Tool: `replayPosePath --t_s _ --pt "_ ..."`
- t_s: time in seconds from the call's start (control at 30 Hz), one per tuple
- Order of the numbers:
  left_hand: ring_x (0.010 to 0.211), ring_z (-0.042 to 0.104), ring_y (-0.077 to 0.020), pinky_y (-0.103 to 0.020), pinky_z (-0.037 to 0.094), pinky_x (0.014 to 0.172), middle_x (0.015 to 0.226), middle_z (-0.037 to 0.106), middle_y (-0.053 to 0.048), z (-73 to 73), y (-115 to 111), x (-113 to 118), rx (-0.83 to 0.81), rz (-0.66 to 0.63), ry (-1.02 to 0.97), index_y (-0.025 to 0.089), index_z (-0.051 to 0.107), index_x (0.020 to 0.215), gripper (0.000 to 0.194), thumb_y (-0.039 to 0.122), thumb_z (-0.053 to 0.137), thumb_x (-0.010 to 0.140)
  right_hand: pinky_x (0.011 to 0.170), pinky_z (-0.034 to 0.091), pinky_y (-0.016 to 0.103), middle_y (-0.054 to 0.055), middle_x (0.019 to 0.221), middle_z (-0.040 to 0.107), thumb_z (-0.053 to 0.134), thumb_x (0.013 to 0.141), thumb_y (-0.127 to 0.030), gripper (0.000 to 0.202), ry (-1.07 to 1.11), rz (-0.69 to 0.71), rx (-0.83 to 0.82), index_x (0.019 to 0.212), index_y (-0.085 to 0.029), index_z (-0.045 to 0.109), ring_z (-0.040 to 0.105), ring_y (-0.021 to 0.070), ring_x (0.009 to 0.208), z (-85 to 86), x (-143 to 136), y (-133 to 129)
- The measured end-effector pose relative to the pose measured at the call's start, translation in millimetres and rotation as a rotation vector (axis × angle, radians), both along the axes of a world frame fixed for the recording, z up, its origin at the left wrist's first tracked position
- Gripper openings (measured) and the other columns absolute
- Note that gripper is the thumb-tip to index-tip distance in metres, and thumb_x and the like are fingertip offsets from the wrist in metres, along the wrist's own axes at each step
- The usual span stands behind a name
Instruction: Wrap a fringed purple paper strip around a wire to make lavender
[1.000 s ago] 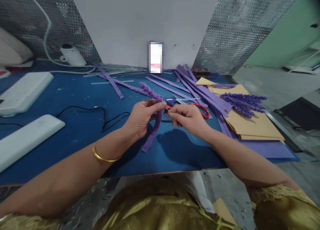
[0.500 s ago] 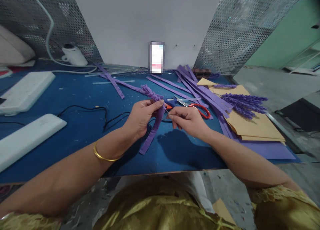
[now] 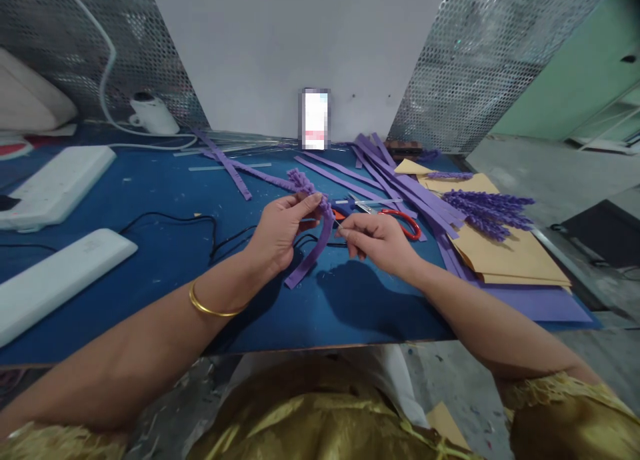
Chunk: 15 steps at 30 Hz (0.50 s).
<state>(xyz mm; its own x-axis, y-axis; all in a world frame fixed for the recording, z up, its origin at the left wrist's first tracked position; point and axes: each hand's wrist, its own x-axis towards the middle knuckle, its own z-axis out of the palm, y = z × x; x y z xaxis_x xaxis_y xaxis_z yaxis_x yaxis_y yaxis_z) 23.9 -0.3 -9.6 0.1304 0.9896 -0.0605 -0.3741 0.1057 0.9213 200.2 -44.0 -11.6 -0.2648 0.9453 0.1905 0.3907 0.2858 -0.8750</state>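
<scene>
Here's your left hand [image 3: 280,230], its grip closed, thumb and fingers pinching the fuzzy purple spike [image 3: 301,182], just left of the red-handled scissors [image 3: 400,213]; the spike's loose strip [image 3: 319,249] curls down toward you. Your right hand [image 3: 380,240], on the near side of those scissors, has its fingertips closed on a thin, wire-like stem [image 3: 337,223]. Light, soft stuff, by the look of it: a hard squeeze would likely crush the fringe, so pinch where strip meets stem, and take the stem by its bare length. Beyond the scissors lie purple strips [image 3: 420,190]; well right of them, a purple flower bunch [image 3: 493,210] rests on tan paper [image 3: 520,260].
</scene>
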Motion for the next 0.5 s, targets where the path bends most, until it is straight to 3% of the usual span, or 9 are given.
replayPosePath --t_s 0.13,0.3,0.5 --pt "0.071 0.063 -0.0156 -0.028 0.049 0.066 0.075 0.07 -0.002 1.2 6 -4 0.014 0.031 -0.053 0.018 0.073 0.078 0.036 0.044 0.089 0.059 0.046 0.039 0.021 -0.003 0.053 0.059 0.056 0.088 -0.029 0.02 0.079 0.02 -0.072 0.077 -0.016 0.066 0.051 0.0084 0.044 1.2 1 2" --pt "0.067 0.062 -0.0144 -0.026 0.049 0.065 0.071 0.068 0.0 2.7 15 -9 0.014 0.132 -0.058 0.02 0.07 0.071 0.033 0.037 0.093 0.054 0.046 0.04 0.021 -0.003 0.05 0.058 0.057 0.086 -0.029 0.02 0.094 0.023 -0.102 0.075 -0.015 0.067 0.05 0.008 0.043 2.4 1 2" --pt "0.067 0.063 -0.0166 -0.028 0.049 0.062 0.068 0.067 0.0 3.2 18 -10 0.021 0.184 -0.042 0.021 0.066 0.068 0.038 0.045 0.092 0.055 0.045 0.039 0.021 -0.003 0.051 0.058 0.057 0.086 -0.029 0.019 0.132 0.033 -0.097 0.076 -0.016 0.067 0.05 0.0078 0.043 3.4 1 0"
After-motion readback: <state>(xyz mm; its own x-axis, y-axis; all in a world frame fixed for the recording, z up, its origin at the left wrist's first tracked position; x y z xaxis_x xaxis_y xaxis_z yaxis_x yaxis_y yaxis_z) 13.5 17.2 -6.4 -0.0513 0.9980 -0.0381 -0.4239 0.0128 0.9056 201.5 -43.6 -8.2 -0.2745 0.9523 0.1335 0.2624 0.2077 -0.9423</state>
